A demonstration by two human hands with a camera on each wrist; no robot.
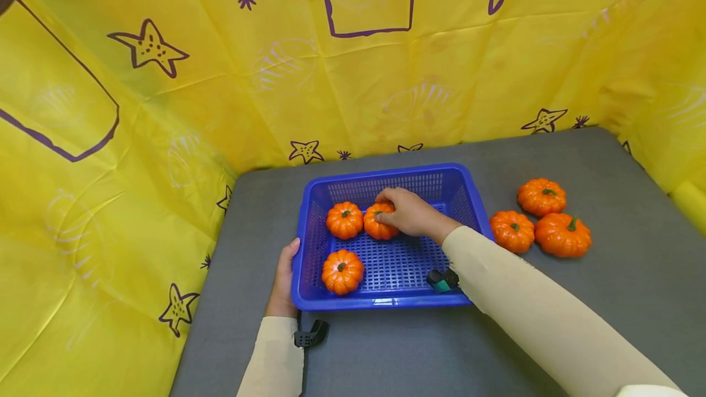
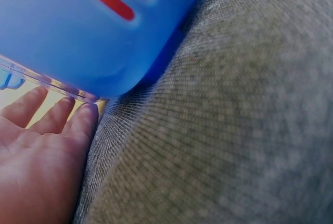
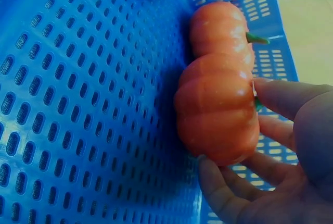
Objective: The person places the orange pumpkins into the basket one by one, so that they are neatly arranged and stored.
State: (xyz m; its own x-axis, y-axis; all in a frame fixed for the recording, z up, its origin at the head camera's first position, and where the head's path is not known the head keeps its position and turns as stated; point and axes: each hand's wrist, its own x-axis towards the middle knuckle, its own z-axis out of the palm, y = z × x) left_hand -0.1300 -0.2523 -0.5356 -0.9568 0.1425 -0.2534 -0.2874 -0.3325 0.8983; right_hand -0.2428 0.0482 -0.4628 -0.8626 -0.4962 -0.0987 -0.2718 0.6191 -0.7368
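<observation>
A blue plastic basket with perforated walls sits on the grey table. My left hand holds its left rim, the thumb over the top edge and the fingertips at the rim in the left wrist view. Inside the basket, my right hand grips a small orange pumpkin with a green stem, thumb and fingers around its side. A second pumpkin sits against it on the left. Nearer the front left corner lies a third pumpkin.
Right of the basket, three more pumpkins lie clustered on the table: a rear one, a left one and a larger front one. A yellow patterned cloth hangs behind the table and along both sides.
</observation>
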